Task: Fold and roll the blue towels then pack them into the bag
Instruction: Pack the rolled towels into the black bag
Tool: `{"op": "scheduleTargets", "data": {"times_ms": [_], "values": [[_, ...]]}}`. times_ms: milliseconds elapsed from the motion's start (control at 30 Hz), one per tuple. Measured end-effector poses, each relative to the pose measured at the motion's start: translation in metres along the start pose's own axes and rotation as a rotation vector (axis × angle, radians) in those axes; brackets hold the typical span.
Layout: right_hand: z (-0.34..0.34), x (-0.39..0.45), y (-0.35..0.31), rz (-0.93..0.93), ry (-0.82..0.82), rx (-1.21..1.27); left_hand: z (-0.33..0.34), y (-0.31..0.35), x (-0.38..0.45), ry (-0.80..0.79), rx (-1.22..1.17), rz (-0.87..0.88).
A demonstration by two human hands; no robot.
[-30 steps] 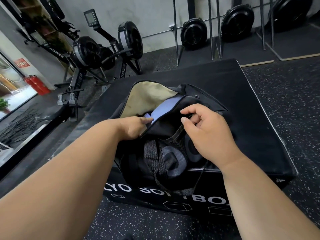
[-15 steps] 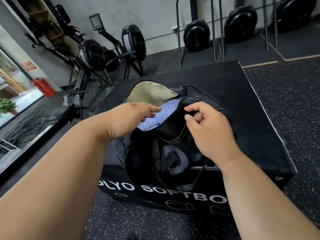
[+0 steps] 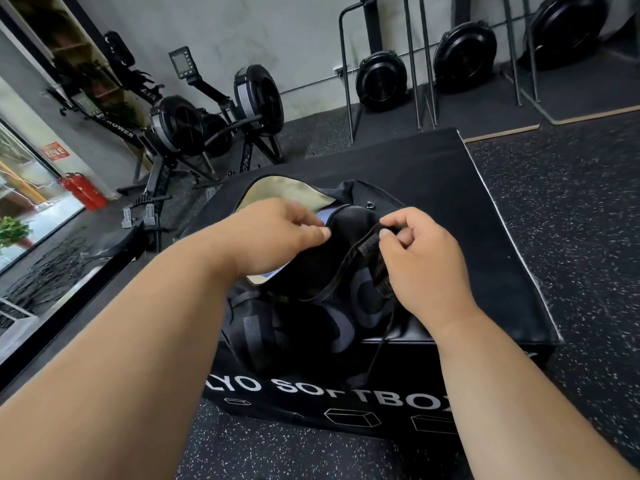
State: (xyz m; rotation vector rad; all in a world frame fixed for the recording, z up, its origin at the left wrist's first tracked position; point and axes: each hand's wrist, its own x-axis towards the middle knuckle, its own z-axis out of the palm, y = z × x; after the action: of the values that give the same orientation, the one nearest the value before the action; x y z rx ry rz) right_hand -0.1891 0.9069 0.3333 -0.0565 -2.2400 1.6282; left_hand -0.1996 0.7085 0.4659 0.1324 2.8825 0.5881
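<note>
Standing beside the black plyo soft box (image 3: 450, 188), I see both hands working at the mouth of the black bag (image 3: 311, 317) that lies on top of it. The left hand (image 3: 277, 233) pinches the near edge of the opening, its grip narrow on the fabric; the right hand (image 3: 422, 258) has its fingers curled round a black strap (image 3: 372, 251), grip closed on it. A blue towel (image 3: 327, 213) sits inside the bag, only a sliver showing just beyond the left fingertips, between the 2 hands. The left hand is nearer to it. My guess is that packing is nearly done and closing the opening comes next.
</note>
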Motion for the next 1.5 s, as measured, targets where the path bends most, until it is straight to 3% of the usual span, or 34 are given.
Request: {"op": "scheduleTargets", "data": {"times_ms": [333, 433, 600, 667, 800, 1000, 1100, 1233, 1500], "values": [[-0.022, 0.009, 0.019, 0.091, 0.001, -0.138, 0.032, 0.051, 0.061, 0.03, 0.004, -0.08], [-0.025, 0.011, 0.022, 0.096, -0.02, -0.186, 0.036, 0.05, 0.072, 0.071, -0.208, -0.172], [-0.025, 0.014, 0.026, 0.107, -0.054, -0.289, 0.042, 0.053, 0.086, 0.025, -0.645, -0.17], [-0.025, 0.016, 0.027, 0.131, -0.112, -0.292, 0.041, 0.053, 0.093, 0.031, -0.701, -0.163], [-0.028, 0.017, 0.025, 0.153, -0.15, -0.259, 0.039, 0.059, 0.089, -0.025, -0.502, -0.169], [-0.038, 0.017, 0.022, 0.177, -0.15, -0.065, 0.033, 0.063, 0.091, -0.053, -0.673, 0.047], [-0.043, 0.016, 0.019, 0.167, -0.116, 0.028, 0.026, 0.065, 0.085, -0.104, -0.476, 0.187], [-0.044, 0.013, 0.018, 0.202, -0.088, 0.041, 0.025, 0.068, 0.076, -0.175, -0.301, 0.199], [-0.039, 0.017, 0.02, 0.152, -0.082, 0.137, 0.037, 0.066, 0.053, -0.101, -0.141, 0.261]]}}
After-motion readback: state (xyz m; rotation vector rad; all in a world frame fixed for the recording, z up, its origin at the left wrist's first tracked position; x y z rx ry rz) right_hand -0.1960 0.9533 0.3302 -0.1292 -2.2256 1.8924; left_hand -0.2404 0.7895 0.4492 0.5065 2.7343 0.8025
